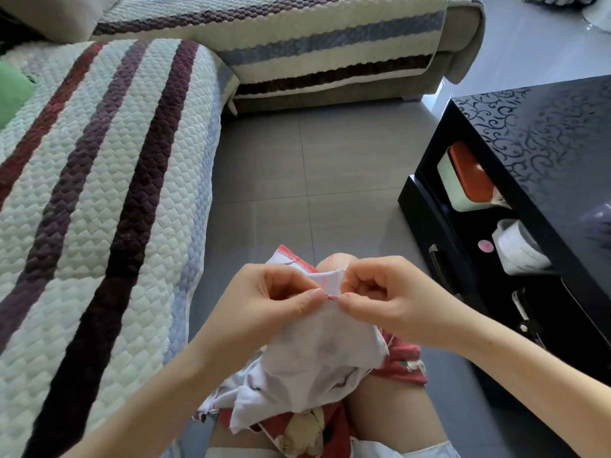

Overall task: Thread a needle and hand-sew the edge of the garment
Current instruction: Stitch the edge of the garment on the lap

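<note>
Hands pinch the white cloth on the lap, left hand and right hand squeezing its edge by red thread, needle too small to see.

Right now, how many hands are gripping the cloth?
2. The left hand pinches the white garment at its stitched edge; the right hand pinches the same edge beside it.

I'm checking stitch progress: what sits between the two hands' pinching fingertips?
In the head view, a short stretch of the white garment edge, carrying red stitches, bridges the left hand and right hand; a pink thread curves just above it.
</note>
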The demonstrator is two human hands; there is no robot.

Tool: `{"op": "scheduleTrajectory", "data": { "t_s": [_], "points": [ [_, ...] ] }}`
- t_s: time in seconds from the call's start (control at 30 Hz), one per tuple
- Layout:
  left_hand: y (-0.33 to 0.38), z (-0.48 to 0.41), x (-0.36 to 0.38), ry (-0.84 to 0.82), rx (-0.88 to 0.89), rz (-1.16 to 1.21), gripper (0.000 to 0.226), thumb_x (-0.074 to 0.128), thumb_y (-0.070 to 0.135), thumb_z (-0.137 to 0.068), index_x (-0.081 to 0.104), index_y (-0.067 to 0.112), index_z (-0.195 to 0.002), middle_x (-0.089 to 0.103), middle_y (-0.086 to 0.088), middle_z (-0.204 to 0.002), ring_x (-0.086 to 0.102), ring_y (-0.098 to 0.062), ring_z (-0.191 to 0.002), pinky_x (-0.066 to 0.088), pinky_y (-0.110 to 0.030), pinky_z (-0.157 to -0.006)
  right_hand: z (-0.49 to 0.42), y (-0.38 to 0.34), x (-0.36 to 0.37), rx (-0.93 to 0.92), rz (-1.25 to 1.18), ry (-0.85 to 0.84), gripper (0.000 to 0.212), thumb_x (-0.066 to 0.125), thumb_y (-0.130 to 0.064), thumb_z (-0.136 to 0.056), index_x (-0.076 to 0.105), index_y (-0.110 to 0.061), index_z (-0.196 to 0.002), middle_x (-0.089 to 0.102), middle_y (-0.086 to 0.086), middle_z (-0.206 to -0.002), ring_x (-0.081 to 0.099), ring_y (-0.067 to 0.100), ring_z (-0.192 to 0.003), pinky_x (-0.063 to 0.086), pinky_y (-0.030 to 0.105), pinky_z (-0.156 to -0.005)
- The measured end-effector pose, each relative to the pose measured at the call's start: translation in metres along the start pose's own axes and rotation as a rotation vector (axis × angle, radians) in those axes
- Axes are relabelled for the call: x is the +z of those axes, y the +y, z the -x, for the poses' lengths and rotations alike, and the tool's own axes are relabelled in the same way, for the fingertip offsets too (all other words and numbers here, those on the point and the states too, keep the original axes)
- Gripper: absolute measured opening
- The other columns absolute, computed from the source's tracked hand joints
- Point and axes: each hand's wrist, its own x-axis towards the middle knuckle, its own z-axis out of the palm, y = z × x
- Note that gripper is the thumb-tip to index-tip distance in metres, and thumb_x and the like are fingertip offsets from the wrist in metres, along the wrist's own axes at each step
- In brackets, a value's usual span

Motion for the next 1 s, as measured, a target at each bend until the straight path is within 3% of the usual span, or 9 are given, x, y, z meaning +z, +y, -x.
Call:
{"op": "scheduleTrajectory", "data": {
  "t_s": [0.1, 0.2, 0.23, 0.37, 0.43, 0.57, 0.63, 0.73, 1.0],
  "points": [
    [-0.002, 0.002, 0.001, -0.094, -0.206, 0.297, 0.013, 0.079, 0.020, -0.061, 0.074, 0.010, -0.066, 0.067, -0.009, -0.067, 0.061, -0.016, -0.064, 0.047, -0.024, -0.059, 0.008, -0.003, -0.002, 0.023, -0.098, -0.019, 0.023, 0.060, 0.006, -0.086, 0.053, 0.000, -0.064, 0.045, -0.018, -0.054, 0.041, 0.000, -0.050, 0.031, 0.008, -0.050],
    [-0.004, 0.000, -0.006, -0.079, -0.227, 0.579, 0.031, 0.092, 0.025, -0.042, 0.068, 0.013, -0.057, 0.057, -0.001, -0.058, 0.053, -0.008, -0.050, 0.043, -0.017, -0.049, 0.014, -0.004, -0.001, 0.084, -0.320, 0.040, 0.024, 0.061, -0.001, -0.080, 0.050, -0.006, -0.059, 0.043, -0.016, -0.053, 0.037, 0.000, -0.047, 0.029, 0.009, -0.048],
    [-0.004, -0.001, -0.008, -0.086, -0.228, 0.620, 0.031, 0.092, 0.025, -0.045, 0.066, 0.013, -0.056, 0.054, 0.000, -0.057, 0.050, -0.007, -0.049, 0.043, -0.015, -0.048, 0.016, -0.003, 0.001, 0.111, -0.376, 0.065, 0.021, 0.060, -0.006, -0.076, 0.051, -0.007, -0.057, 0.042, -0.013, -0.053, 0.035, 0.000, -0.047, 0.029, 0.010, -0.048],
    [0.000, 0.001, 0.001, -0.121, -0.222, 0.431, 0.015, 0.064, 0.019, -0.072, 0.068, 0.013, -0.059, 0.054, -0.002, -0.059, 0.051, -0.008, -0.056, 0.044, -0.013, -0.055, 0.016, -0.004, 0.010, 0.114, -0.401, 0.066, 0.016, 0.063, -0.016, -0.073, 0.058, -0.011, -0.059, 0.046, -0.012, -0.054, 0.038, -0.001, -0.047, 0.031, 0.010, -0.048],
    [0.000, 0.000, 0.004, -0.084, -0.230, 0.422, 0.017, 0.064, 0.024, -0.072, 0.069, 0.008, -0.069, 0.058, -0.005, -0.067, 0.055, -0.011, -0.061, 0.046, -0.016, -0.058, 0.015, -0.006, 0.011, 0.090, -0.410, 0.081, 0.015, 0.062, -0.014, -0.074, 0.059, -0.013, -0.059, 0.049, -0.017, -0.055, 0.043, -0.002, -0.049, 0.032, 0.008, -0.050],
    [0.007, -0.001, 0.001, -0.182, -0.220, 0.223, 0.039, 0.070, 0.043, -0.066, 0.070, 0.007, -0.080, 0.060, -0.008, -0.079, 0.057, -0.015, -0.075, 0.042, -0.024, -0.069, 0.014, -0.005, 0.009, 0.072, -0.435, 0.066, 0.016, 0.063, -0.013, -0.074, 0.062, -0.019, -0.059, 0.052, -0.019, -0.058, 0.046, -0.003, -0.051, 0.034, 0.007, -0.052],
    [0.012, -0.001, 0.003, -0.233, -0.234, 0.170, 0.023, 0.073, 0.031, -0.068, 0.071, 0.009, -0.074, 0.059, -0.006, -0.074, 0.056, -0.012, -0.071, 0.042, -0.021, -0.065, 0.015, -0.006, 0.008, 0.048, -0.421, 0.052, 0.017, 0.064, -0.013, -0.075, 0.063, -0.020, -0.059, 0.052, -0.020, -0.059, 0.046, -0.003, -0.051, 0.034, 0.006, -0.051],
    [0.015, -0.003, 0.004, -0.234, -0.232, 0.185, 0.005, 0.071, 0.018, -0.068, 0.070, 0.013, -0.065, 0.059, -0.002, -0.064, 0.055, -0.008, -0.060, 0.042, -0.015, -0.055, 0.016, -0.007, 0.006, 0.030, -0.377, 0.047, 0.017, 0.065, -0.013, -0.076, 0.062, -0.019, -0.061, 0.052, -0.020, -0.059, 0.045, -0.002, -0.051, 0.033, 0.007, -0.051],
    [0.011, 0.001, 0.010, -0.268, -0.368, 0.351, 0.019, 0.061, 0.024, -0.075, 0.070, 0.013, -0.062, 0.064, -0.003, -0.063, 0.060, -0.009, -0.056, 0.046, -0.017, -0.053, 0.022, -0.009, 0.007, 0.047, -0.343, 0.043, 0.016, 0.064, -0.019, -0.076, 0.062, -0.017, -0.061, 0.047, -0.010, -0.056, 0.039, -0.001, -0.051, 0.031, 0.010, -0.050]
  ]
}}
